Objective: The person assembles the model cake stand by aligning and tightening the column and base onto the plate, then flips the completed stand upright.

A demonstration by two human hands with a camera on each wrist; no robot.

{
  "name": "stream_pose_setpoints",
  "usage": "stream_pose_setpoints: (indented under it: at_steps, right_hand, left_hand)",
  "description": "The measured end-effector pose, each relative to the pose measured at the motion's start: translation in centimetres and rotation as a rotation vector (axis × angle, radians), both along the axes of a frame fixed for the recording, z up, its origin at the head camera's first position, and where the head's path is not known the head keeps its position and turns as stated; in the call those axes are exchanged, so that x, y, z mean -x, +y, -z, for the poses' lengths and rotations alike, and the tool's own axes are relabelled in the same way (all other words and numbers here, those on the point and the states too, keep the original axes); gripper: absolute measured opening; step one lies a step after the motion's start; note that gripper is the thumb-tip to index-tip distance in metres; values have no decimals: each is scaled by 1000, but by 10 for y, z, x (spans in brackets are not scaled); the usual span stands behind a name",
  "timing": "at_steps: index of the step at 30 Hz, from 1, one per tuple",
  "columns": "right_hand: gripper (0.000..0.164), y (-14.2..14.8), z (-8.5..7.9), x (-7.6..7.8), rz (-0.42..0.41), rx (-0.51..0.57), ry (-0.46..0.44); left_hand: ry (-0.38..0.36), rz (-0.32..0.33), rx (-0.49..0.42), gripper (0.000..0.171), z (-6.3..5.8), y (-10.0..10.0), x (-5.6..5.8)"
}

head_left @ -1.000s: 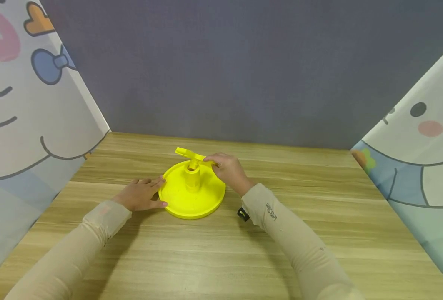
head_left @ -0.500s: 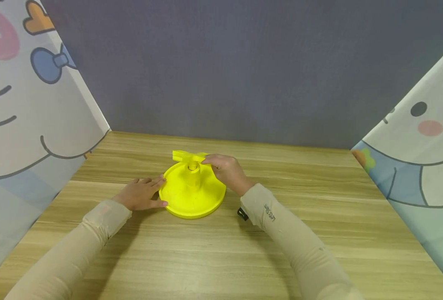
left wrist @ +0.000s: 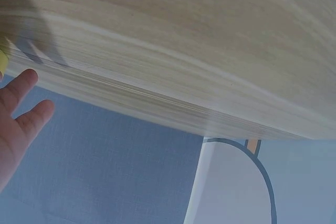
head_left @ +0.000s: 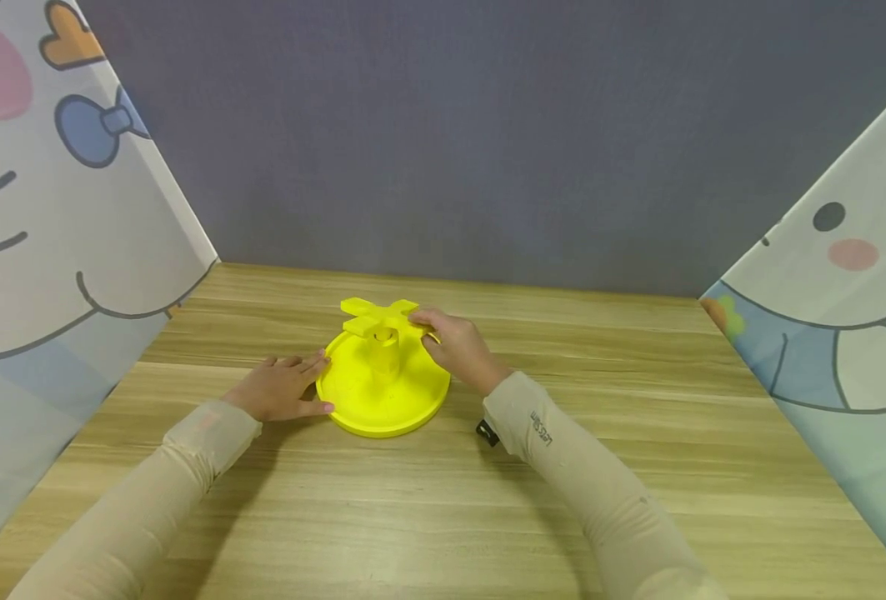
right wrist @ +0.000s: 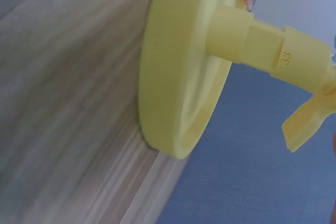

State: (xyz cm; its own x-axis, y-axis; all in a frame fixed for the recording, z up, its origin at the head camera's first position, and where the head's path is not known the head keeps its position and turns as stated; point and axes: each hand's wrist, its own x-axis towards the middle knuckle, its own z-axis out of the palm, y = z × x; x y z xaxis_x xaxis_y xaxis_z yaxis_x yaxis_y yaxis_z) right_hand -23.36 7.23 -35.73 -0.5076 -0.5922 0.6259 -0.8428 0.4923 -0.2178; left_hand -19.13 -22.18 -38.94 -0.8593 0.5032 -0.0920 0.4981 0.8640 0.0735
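Observation:
A round yellow base (head_left: pixel 352 404) with a raised rim lies flat on the table. From its middle rises a yellow hollow post (head_left: pixel 385 358), marked "33" in the right wrist view. On top of the post is a yellow cross-shaped piece (head_left: pixel 382 317); how deep it sits cannot be told. My right hand (head_left: pixel 459 346) pinches one arm of the cross between thumb and fingers. With fingers spread and straight, my left hand (head_left: pixel 277 390) touches the base's left rim. The left wrist view catches just a sliver of the base (left wrist: pixel 2 62) beside the left fingers.
Wood-grain table (head_left: pixel 382 517) spreads around the base. A grey panel (head_left: pixel 443 150) closes off the back, and printed cloths (head_left: pixel 75 208) stand at both sides. A small black object (head_left: pixel 488 432) shows under the right sleeve.
The cross-shaped piece has turned and levelled over the post, its arms now showing as a flat cross. The left hand has stayed on the rim.

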Motion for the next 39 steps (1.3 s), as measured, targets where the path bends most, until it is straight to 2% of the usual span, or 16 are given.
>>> stream_pose_setpoints:
  at_steps: [7,10,18,21,27,32,39]
  right_hand:
    - [25,0,4,4,-124,50,53]
    - [25,2,7,5,-145,51,65]
    - [26,5,14,5,-168,68,66]
    - [26,5,15,4,-169,59,93]
    - [24,5,17,1,-155,23,121]
    - [26,5,18,-1,-160,38,122]
    - [26,0,18,-7,-126,37,144]
  left_hand:
    - [3,-2,3,83,1,0,-1]
    - [-1,-5,1,83,0,0,-1]
    - [-2,0,8,84,-2,1,0]
    - [1,2,9,85,-1,1,0]
    - [6,4,10,85,2,0,0]
    - [2,5,5,85,2,1,-1]
    - [3,1,6,84,0,1,0]
